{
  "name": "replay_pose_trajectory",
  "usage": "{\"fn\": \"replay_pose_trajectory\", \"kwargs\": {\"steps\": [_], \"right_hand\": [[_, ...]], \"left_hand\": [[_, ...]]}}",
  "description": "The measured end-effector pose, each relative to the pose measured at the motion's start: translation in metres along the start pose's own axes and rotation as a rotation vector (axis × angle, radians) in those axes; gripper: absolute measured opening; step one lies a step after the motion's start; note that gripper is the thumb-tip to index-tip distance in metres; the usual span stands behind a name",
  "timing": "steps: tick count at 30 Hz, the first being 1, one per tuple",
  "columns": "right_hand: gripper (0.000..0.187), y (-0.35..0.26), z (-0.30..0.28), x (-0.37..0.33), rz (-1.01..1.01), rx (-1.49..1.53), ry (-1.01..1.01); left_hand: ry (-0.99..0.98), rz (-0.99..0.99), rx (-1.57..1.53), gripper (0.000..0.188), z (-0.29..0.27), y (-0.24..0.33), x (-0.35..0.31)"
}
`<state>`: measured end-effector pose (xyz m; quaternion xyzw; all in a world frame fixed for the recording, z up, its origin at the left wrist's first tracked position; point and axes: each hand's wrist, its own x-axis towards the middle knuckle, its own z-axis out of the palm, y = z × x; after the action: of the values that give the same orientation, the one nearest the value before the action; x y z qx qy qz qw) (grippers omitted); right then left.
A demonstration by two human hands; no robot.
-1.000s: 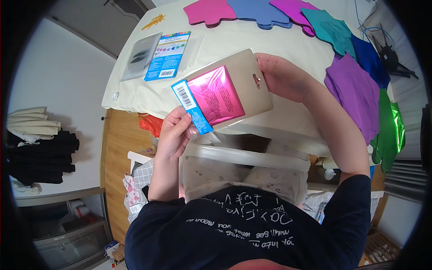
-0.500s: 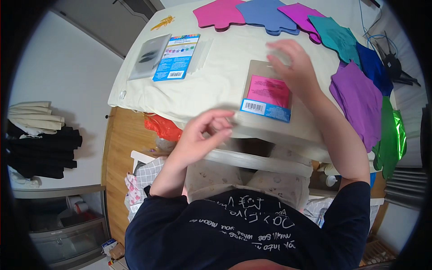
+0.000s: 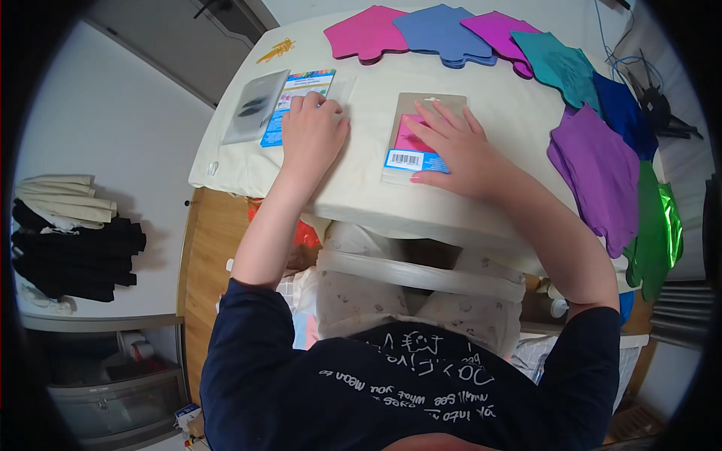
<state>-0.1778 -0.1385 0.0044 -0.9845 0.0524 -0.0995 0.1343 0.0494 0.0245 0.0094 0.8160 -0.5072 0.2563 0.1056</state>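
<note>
Right hand: grip spread over the pink packet, which lies flat on the pale surface. Left hand: on the blue card; grip cannot be determined.

The table is cream. At centre, the package shows bright pink above a blue label with a black-and-white striped barcode; left of it, a card is blue and white with a multicoloured upper edge. Cutouts run from top centre to the right: pink, slate blue, magenta, teal, deep blue, purple, green. Upper left, strings are golden yellow. At the bottom, a navy shirt bears white lettering.
</note>
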Motion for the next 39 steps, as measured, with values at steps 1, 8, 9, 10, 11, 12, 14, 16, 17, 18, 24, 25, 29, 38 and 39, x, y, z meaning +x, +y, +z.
{"fn": "replay_pose_trajectory", "kwargs": {"steps": [1,8,9,10,11,12,14,16,17,18,24,25,29,38,39], "right_hand": [[0.079,0.003,0.001,0.000,0.006,0.000,0.003],[0.060,0.032,0.009,0.004,-0.029,-0.018,0.309],[0.055,0.035,0.010,0.005,-0.018,-0.021,0.347],[0.055,0.038,0.010,0.005,-0.017,-0.021,0.347],[0.054,0.040,0.011,0.006,-0.005,-0.006,0.345],[0.052,0.042,0.010,0.006,0.008,0.007,0.341],[0.051,0.046,0.011,0.006,0.003,0.009,0.356],[0.050,0.047,0.010,0.007,-0.007,0.013,0.369],[0.050,0.047,0.009,0.007,0.000,0.020,0.359],[0.050,0.046,0.007,0.008,0.005,0.027,0.348],[0.052,0.051,0.001,0.015,0.033,0.278,0.433],[0.052,0.051,0.001,0.015,0.040,0.274,0.433],[0.051,0.032,-0.018,0.021,0.002,0.071,0.696],[0.023,0.047,-0.034,0.011,0.233,-0.013,0.361],[0.021,0.048,-0.036,0.011,0.279,-0.045,0.418]], "left_hand": [[0.000,0.006,-0.002,0.019,0.002,0.001,0.002],[-0.090,-0.048,0.002,0.019,0.008,0.006,0.013],[-0.069,-0.053,0.008,0.019,0.009,0.006,0.014],[-0.069,-0.051,0.008,0.019,0.010,0.005,0.015],[-0.066,-0.062,0.035,0.019,0.011,0.004,0.016],[-0.062,-0.073,0.057,0.019,0.012,0.004,0.017],[-0.095,-0.070,0.068,0.018,0.014,0.002,0.020],[-0.128,-0.073,0.082,0.017,0.016,0.002,0.022],[-0.123,-0.048,0.109,0.017,0.017,0.002,0.022],[-0.118,-0.025,0.136,0.016,0.017,0.002,0.022],[-0.021,0.157,0.062,0.017,0.023,0.008,0.033],[-0.021,0.162,0.056,0.017,0.016,0.014,0.036],[0.054,0.399,-0.133,0.017,-0.005,0.035,0.052],[0.201,0.752,-0.392,0.026,0.016,0.065,0.090],[0.270,0.691,-0.529,0.029,0.018,0.069,0.088]]}}
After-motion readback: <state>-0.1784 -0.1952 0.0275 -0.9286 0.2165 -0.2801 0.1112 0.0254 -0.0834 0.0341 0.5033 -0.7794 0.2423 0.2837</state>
